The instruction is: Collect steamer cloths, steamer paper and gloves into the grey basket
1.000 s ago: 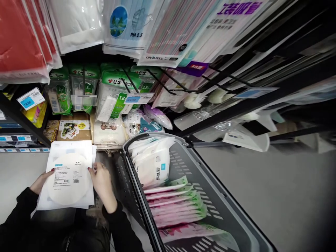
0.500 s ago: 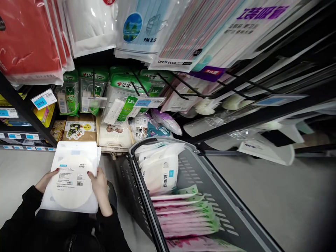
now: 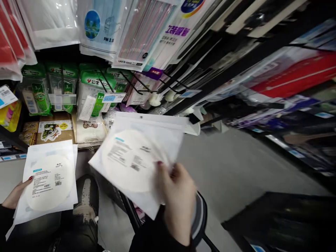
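My left hand (image 3: 18, 196) grips the left edge of a flat packet of round white sheets (image 3: 49, 185), printed "xinfan". The edge of at least one more packet shows behind it, above my lap. Out to the right, my right hand (image 3: 180, 196) pinches a second packet of round white sheets (image 3: 128, 164) by its right side, thumb on top. This packet is tilted and slightly blurred. It hangs over the shopping basket (image 3: 130, 211) and hides most of it; only bits of the rim and a grey curved part show.
Ahead is a shelf rack with hanging power strips (image 3: 91, 101), masks (image 3: 101, 28) and straws (image 3: 147, 35). Black hooks (image 3: 141, 84) stick out toward me. A panda-printed box (image 3: 56, 131) sits low on the shelf. Another rack stands far right, beyond grey floor (image 3: 223, 168).
My right hand has left the stack and moved right with one packet, over the basket. My left hand keeps the other packet or packets, and the view has turned right.
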A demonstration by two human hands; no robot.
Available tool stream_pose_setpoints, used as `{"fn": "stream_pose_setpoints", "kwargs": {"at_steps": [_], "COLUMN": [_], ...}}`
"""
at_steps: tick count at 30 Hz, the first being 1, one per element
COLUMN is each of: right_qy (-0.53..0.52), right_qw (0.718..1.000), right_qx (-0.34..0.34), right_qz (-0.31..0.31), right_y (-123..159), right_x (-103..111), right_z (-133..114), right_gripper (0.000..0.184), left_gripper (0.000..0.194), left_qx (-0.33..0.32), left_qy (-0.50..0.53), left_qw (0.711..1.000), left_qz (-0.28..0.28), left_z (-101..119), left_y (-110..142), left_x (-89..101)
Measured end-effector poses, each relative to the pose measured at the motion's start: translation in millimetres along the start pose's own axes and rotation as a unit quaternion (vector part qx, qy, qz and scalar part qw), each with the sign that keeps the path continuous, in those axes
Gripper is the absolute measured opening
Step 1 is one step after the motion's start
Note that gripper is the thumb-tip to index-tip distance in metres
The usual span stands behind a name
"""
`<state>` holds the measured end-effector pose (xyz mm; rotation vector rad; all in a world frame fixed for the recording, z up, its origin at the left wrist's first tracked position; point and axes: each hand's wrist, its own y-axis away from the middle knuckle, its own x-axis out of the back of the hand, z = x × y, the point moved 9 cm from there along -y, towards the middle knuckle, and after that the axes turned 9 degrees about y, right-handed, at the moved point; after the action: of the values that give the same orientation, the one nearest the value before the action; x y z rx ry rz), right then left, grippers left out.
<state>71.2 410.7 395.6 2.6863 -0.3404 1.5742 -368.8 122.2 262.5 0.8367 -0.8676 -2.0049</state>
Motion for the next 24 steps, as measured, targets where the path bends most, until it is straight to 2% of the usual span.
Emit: {"fn": "stream_pose_setpoints", "kwargs": {"at_steps": [2, 3, 5, 10, 16, 19, 24], "right_qy": [0.107, 0.149, 0.207, 0.247, 0.225, 0.21, 0.194], "right_qw": [0.992, 0.986, 0.973, 0.95, 0.952, 0.951, 0.933], "right_qx": [-0.057, -0.076, -0.105, -0.162, -0.123, -0.119, -0.172], "right_qz": [0.031, 0.029, 0.001, -0.099, -0.166, -0.191, -0.248], "right_y": [-14.4, -20.5, -31.3, -47.8, -55.9, -54.1, -54.8], "right_x": [26.3, 29.9, 19.5, -62.3, -161.5, -195.9, -235.0], "right_z": [24.9, 32.7, 42.0, 47.1, 31.6, 27.0, 34.5], "right_gripper": [0.023, 0.019, 0.018, 0.033, 0.031, 0.03, 0.043], "left_gripper": [0.082, 0.082, 0.081, 0.08, 0.074, 0.078, 0.081], "left_qx": [0.02, 0.024, 0.021, -0.009, -0.01, -0.005, 0.031], "left_qy": [0.012, 0.014, 0.007, -0.025, -0.027, -0.011, 0.016], "left_qw": [1.0, 1.0, 1.0, 0.999, 0.999, 1.0, 0.999], "left_qz": [0.007, 0.014, 0.022, 0.018, 0.017, 0.015, 0.018], "left_z": [-2.5, -2.8, -1.8, 2.7, 2.0, 0.7, -4.7], "left_y": [0.9, 1.1, 0.9, 0.7, 4.3, 2.8, -2.3], "left_x": [-2.5, -2.9, -2.9, -2.4, -2.6, -1.4, 4.0]}}
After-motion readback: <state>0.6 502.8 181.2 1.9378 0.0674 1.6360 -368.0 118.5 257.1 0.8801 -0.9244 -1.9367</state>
